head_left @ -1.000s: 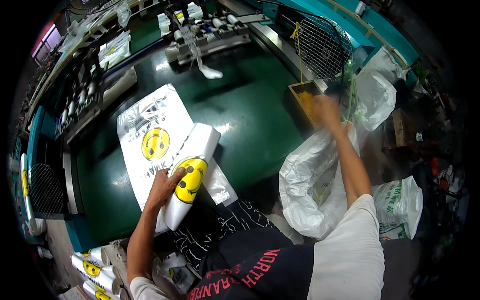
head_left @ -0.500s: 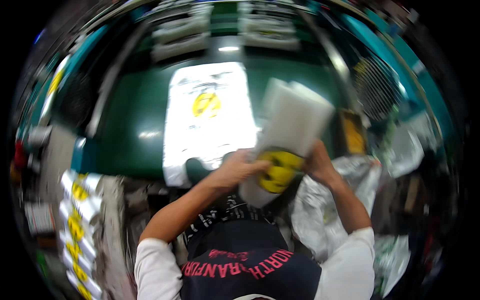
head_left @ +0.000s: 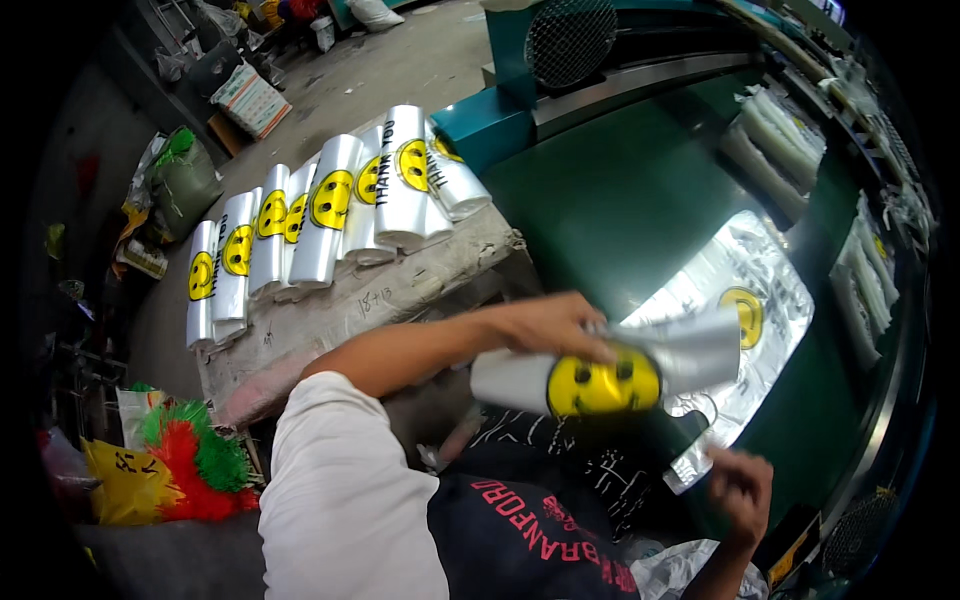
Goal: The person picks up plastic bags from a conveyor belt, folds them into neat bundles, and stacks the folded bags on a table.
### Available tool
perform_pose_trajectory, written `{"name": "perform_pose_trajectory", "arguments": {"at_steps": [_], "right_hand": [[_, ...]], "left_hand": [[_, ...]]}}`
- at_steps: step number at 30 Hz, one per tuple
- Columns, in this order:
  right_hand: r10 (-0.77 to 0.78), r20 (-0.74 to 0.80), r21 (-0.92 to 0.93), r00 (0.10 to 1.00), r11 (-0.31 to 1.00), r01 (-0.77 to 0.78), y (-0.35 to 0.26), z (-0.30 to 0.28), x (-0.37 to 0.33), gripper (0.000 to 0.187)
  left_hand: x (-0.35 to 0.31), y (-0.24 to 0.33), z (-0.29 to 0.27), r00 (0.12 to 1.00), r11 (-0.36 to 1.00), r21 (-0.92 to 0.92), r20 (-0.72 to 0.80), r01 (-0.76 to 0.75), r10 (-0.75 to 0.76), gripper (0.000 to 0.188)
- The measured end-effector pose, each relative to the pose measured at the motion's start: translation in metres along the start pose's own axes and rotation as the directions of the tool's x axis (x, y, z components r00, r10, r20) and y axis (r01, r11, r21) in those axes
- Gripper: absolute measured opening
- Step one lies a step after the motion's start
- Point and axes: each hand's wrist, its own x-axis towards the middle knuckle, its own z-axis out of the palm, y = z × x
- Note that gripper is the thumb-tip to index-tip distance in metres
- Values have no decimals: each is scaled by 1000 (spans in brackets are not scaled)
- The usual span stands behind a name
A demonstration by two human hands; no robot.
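A rolled bundle of white plastic bags (head_left: 690,355), with a yellow smiley face printed on it, is gripped from above by my left hand (head_left: 560,325). It is held sideways in front of my body. My right hand (head_left: 740,490) is off the bundle, its fingers loosely bent and apart, with nothing seen in them. Flat on the green machine bed (head_left: 600,200) lies a stack of shiny white plastic bags (head_left: 765,290) with the same yellow face. The held bundle covers part of this stack's near left side.
Several similar rolled bundles (head_left: 325,205) lie in a row on a worn bench (head_left: 340,325) at the left. More white bag stacks (head_left: 775,145) rest farther along the machine. Crumpled plastic (head_left: 690,570) is near my right forearm. Red and green fringed material (head_left: 200,455) sits at lower left.
My view has swung left toward the bench. The bundle has tipped from steeply upright to nearly level. My right hand, earlier at the bundle, has come away from it.
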Motion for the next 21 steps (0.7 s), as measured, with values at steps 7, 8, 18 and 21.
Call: {"name": "perform_pose_trajectory", "arguments": {"at_steps": [7, 8, 18, 21], "right_hand": [[325, -390, -446, 862, 752, -485, 83, 5, 26, 37], [307, -382, -585, 872, 651, -485, 94, 13, 21, 44], [331, -492, -114, 805, 892, -437, 145, 22, 33, 57], [596, -386, 440, 704, 790, -427, 122, 14, 39, 44]], "left_hand": [[-129, -69, -236, 605, 939, -341, -758, -52, -241, 37], [-142, -90, -252, 358, 933, -290, -865, 215, -351, 45], [24, -59, -118, 619, 887, 462, -694, -10, 368, 43], [106, -29, -1, 907, 994, 95, -410, -60, 95, 58]]}}
